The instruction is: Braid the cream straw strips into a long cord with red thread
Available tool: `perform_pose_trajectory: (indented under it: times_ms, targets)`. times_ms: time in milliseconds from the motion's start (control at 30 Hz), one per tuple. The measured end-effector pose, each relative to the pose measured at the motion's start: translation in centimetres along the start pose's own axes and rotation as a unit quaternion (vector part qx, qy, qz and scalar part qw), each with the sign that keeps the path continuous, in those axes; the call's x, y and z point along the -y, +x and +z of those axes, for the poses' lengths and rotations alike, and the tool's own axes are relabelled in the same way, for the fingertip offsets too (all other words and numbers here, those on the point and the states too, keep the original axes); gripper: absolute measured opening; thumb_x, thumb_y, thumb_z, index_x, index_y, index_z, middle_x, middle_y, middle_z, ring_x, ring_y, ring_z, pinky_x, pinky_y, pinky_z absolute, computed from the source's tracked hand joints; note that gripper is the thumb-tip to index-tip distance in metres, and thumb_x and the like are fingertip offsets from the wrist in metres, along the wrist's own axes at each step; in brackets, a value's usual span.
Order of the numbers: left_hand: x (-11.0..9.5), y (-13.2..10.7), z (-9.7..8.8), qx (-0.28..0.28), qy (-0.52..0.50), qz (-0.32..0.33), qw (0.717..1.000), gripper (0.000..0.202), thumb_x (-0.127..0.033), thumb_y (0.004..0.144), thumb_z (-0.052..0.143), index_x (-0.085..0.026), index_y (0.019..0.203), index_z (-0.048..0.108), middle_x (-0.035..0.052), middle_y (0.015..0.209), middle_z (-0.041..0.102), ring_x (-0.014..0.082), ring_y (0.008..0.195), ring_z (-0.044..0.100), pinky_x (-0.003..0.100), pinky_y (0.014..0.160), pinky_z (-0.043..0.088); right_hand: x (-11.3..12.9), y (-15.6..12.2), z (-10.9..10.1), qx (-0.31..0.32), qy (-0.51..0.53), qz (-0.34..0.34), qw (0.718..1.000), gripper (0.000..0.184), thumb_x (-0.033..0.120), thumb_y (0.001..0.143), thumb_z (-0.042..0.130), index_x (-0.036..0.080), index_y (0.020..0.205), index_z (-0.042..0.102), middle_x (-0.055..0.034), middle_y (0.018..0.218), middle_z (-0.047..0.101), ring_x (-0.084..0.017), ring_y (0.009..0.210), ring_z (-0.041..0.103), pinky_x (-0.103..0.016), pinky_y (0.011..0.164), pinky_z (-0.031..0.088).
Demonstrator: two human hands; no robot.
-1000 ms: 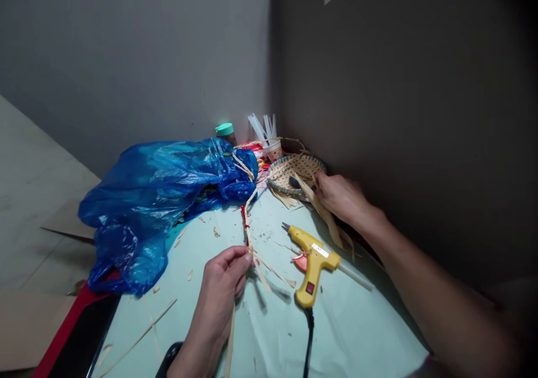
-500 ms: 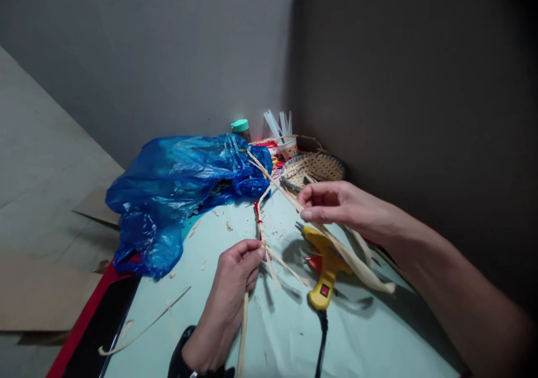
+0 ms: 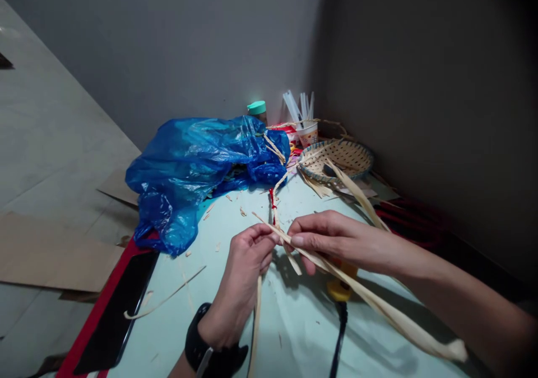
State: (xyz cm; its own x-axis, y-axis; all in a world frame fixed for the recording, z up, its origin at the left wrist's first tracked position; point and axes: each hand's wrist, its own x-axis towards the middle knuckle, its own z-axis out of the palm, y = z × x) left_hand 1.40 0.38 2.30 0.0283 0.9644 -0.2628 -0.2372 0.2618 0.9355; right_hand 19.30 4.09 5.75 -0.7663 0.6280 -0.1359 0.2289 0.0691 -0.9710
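My left hand (image 3: 247, 266) is closed in a pinch on a thin plaited piece of straw strips (image 3: 275, 213) with a red band, held above the pale green table (image 3: 294, 333). My right hand (image 3: 336, 241) is closed on a long pale straw strip (image 3: 378, 305) that runs from the left hand's fingertips down to the lower right. The two hands almost touch at their fingertips. A yellow glue gun (image 3: 338, 288) lies mostly hidden under my right hand, its black cord (image 3: 337, 339) trailing toward me.
A crumpled blue plastic bag (image 3: 197, 168) lies at the table's back left. A woven basket tray (image 3: 340, 159) with loose strips, a cup of white sticks (image 3: 305, 129) and a green-capped bottle (image 3: 257, 109) stand in the corner. Straw scraps litter the table. Cardboard (image 3: 50, 255) lies on the floor.
My right hand has left the basket tray with a long strip and brought it down to the left hand, covering the glue gun. The view has shifted right.
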Motion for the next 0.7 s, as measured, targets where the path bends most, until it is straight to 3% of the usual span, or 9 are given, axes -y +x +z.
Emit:
perform_pose_trajectory:
  times_ms: [133, 367, 567, 700]
  targets:
    - [0.0, 0.0, 0.0, 0.000, 0.014, 0.011, 1.000, 0.009, -0.020, 0.078, 0.062, -0.011, 0.081, 0.061, -0.0033, 0.063, 0.050, 0.0002, 0.043, 0.024, 0.017, 0.041, 0.014, -0.1, 0.2, 0.2, -0.033, -0.052, -0.004, 0.998, 0.038, 0.043, 0.093, 0.045, 0.013, 0.074, 0.061, 0.0020, 0.062, 0.053, -0.007, 0.052, 0.035, -0.020, 0.048, 0.025]
    - [0.1, 0.2, -0.3, 0.001, 0.015, 0.005, 1.000, 0.014, -0.022, 0.076, 0.066, -0.012, 0.085, 0.064, -0.0041, 0.062, 0.048, 0.0004, 0.043, 0.024, 0.018, 0.042, 0.013, -0.7, 0.3, 0.5, -0.037, -0.102, 0.021, 0.994, 0.029, 0.028, 0.090, 0.041, 0.014, 0.084, 0.065, -0.0005, 0.069, 0.059, -0.009, 0.055, 0.043, -0.020, 0.050, 0.029]
    - [0.2, 0.2, -0.3, 0.001, 0.021, 0.006, 1.000, 0.012, -0.022, 0.078, 0.064, -0.012, 0.084, 0.064, -0.0056, 0.057, 0.043, 0.0013, 0.044, 0.022, 0.018, 0.042, 0.013, -0.3, 0.4, 1.5, -0.116, -0.278, 0.040, 0.953, 0.010, 0.022, 0.080, 0.048, 0.018, 0.073, 0.054, 0.0021, 0.061, 0.054, -0.010, 0.054, 0.041, -0.023, 0.051, 0.026]
    - [0.4, 0.2, -0.1, 0.011, 0.022, 0.010, 1.000, 0.010, -0.022, 0.079, 0.063, -0.012, 0.082, 0.064, -0.0063, 0.053, 0.039, 0.0019, 0.044, 0.022, 0.018, 0.043, 0.015, -0.4, 0.5, 2.2, -0.138, -0.302, 0.033, 0.943, 0.008, 0.023, 0.081, 0.046, 0.019, 0.074, 0.048, 0.0025, 0.061, 0.051, -0.010, 0.055, 0.039, -0.024, 0.051, 0.023]
